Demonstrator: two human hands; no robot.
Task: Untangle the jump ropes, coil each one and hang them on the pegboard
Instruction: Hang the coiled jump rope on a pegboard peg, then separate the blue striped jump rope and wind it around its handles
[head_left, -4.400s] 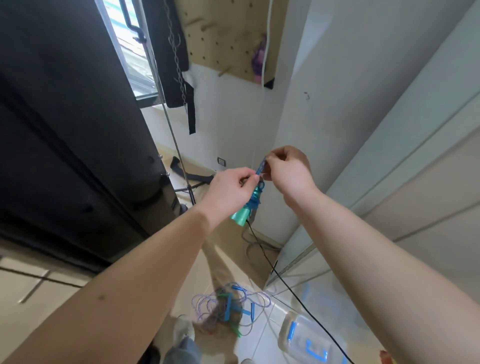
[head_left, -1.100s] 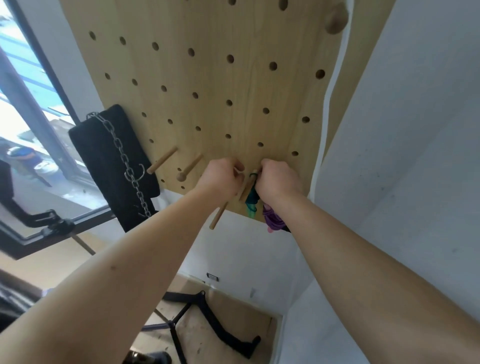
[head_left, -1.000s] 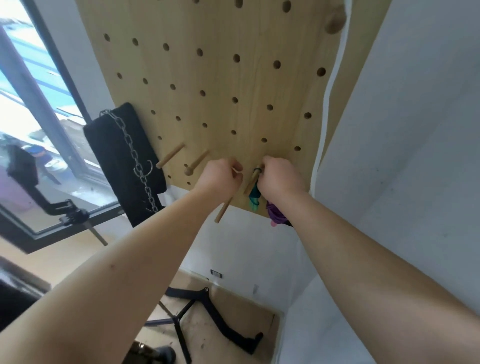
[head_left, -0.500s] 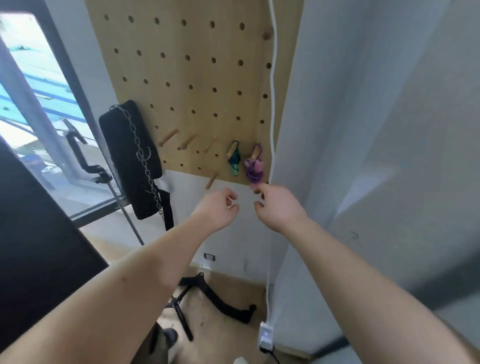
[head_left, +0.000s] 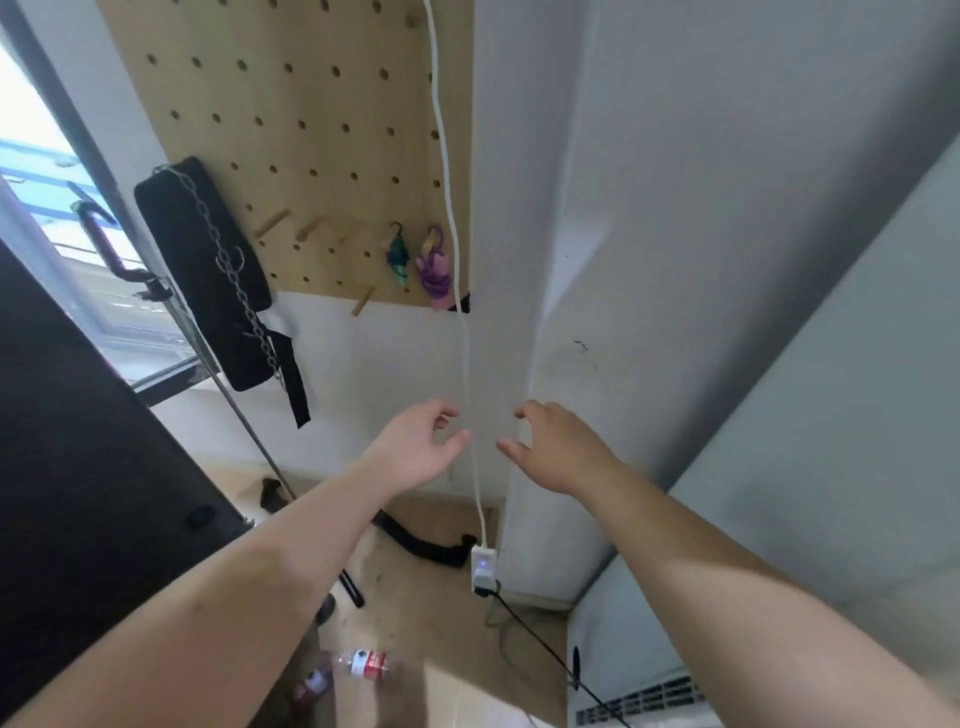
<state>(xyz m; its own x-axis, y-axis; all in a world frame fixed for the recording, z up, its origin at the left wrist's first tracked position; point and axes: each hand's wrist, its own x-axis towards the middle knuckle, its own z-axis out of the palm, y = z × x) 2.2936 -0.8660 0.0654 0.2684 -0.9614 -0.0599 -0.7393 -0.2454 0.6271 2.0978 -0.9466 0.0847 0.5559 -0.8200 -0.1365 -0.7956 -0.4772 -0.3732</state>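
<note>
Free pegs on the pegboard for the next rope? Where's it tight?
Free: bare pegs between the black chained pad and teal jump rope, plus the lower peg. Crowded: pegboard right edge, purple jump rope beside the white cable.

Daylight pours in from the glass window on the left, blown out to near white at the top. Right beside it, the big black panel swallows the light, with no detail at all. The pale wooden pegboard is evenly lit, soft and flat. A bright streak runs down a fold in the grey-white wall. There's a warm sunny patch on the tan floor. Straight lines lean and bow towards the edges. The bare forearms loom large and soft at the bottom. The teal coiled jump rope and the purple coiled jump rope are smeared, their strands unreadable.
</note>
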